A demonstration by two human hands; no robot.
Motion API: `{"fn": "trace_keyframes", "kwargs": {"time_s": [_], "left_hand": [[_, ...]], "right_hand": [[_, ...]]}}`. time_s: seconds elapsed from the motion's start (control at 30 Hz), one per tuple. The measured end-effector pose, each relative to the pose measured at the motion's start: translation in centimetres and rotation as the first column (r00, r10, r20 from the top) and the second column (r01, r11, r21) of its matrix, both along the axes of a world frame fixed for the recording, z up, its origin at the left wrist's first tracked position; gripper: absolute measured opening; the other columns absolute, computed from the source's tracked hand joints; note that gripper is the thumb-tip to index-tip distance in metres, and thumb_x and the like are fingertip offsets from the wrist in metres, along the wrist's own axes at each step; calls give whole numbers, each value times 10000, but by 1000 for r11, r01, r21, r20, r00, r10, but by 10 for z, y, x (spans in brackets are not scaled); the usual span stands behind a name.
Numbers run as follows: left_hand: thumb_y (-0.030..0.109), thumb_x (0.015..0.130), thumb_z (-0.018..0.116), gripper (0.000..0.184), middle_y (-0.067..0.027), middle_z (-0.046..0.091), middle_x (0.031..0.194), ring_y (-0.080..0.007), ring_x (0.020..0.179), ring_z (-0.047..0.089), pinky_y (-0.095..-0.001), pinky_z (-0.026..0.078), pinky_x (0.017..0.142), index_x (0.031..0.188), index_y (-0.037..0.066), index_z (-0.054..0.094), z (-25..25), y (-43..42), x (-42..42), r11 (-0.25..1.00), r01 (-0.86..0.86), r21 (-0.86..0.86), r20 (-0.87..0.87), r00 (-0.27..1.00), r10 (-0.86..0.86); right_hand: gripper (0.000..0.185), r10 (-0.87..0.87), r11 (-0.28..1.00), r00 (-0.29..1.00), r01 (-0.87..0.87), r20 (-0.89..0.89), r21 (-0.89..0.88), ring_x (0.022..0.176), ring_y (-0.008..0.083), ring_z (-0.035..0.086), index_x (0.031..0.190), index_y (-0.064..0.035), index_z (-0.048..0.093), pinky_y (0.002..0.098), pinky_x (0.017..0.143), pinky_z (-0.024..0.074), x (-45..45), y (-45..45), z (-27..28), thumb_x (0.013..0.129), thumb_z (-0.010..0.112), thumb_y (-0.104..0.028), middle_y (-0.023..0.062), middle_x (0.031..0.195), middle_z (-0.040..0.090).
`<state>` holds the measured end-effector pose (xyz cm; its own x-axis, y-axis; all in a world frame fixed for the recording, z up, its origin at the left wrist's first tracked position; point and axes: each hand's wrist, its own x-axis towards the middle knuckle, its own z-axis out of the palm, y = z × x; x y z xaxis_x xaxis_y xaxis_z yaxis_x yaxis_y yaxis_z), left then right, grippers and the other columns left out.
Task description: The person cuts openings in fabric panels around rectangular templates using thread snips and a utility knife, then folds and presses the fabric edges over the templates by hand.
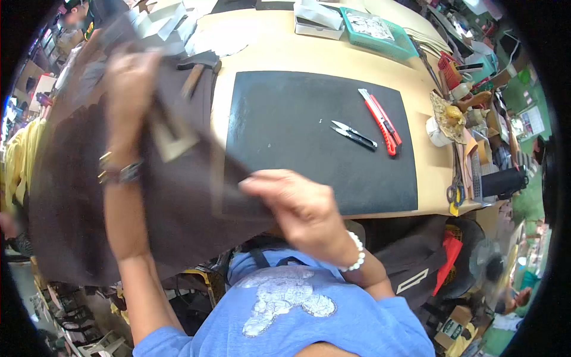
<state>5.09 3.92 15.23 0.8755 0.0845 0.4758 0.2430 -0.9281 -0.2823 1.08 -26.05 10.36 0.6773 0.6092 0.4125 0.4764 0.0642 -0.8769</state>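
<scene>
A large dark brown sheet (77, 208), of leather or cloth, covers the left side of the table and hangs over the front edge. My right hand (303, 208) pinches its edge between thumb and fingers, over the lower left of a black cutting mat (285, 154). Farther left and away from me, my left hand (131, 77) is closed on the sheet and smeared by motion. Between the hands, a pale angular patch (172, 143) shows blurred against the brown. On the mat lie thread snips (355, 135) and a red box cutter (382, 124).
Beyond the sheet rests a hammer (192, 80). White boxes (318, 27) and a teal basket (380, 38) stand along the back. At the right edge are a glue-crusted white pot (439, 132), scissors (456, 190) and a black bottle (504, 181). A person (77, 18) is at far left.
</scene>
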Motion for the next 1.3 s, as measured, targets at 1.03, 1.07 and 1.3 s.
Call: {"fn": "trace_keyframes", "kwargs": {"time_s": [1.03, 1.07, 1.3], "left_hand": [[439, 706, 691, 715, -134, 344, 1428, -306, 1345, 284, -616, 143, 1053, 1301, 120, 455, -134, -252, -77, 551, 559, -619, -34, 682, -730], [444, 721, 678, 716, -139, 338, 1431, -309, 1346, 280, -615, 151, 1051, 1314, 120, 441, -137, -260, -73, 536, 574, -619, -32, 664, -747], [488, 772, 614, 738, -174, 323, 1430, -338, 1350, 253, -577, 202, 1059, 1355, 89, 399, -158, -305, -65, 509, 591, -626, -5, 650, -760]], "right_hand": [[347, -617, 343, 599, 788, 510, -511, 909, 311, 572, 1009, 20, 622, 397, 817, 443, 142, -130, -70, 813, 651, -265, 159, 946, 602], [350, -619, 337, 593, 793, 515, -508, 907, 306, 572, 1002, 20, 623, 395, 815, 443, 142, -132, -72, 807, 657, -269, 158, 929, 603], [360, -669, 450, 622, 774, 407, -445, 727, 268, 629, 1085, 25, 552, 339, 678, 490, 139, -126, -66, 793, 666, -153, 170, 926, 625]]}}
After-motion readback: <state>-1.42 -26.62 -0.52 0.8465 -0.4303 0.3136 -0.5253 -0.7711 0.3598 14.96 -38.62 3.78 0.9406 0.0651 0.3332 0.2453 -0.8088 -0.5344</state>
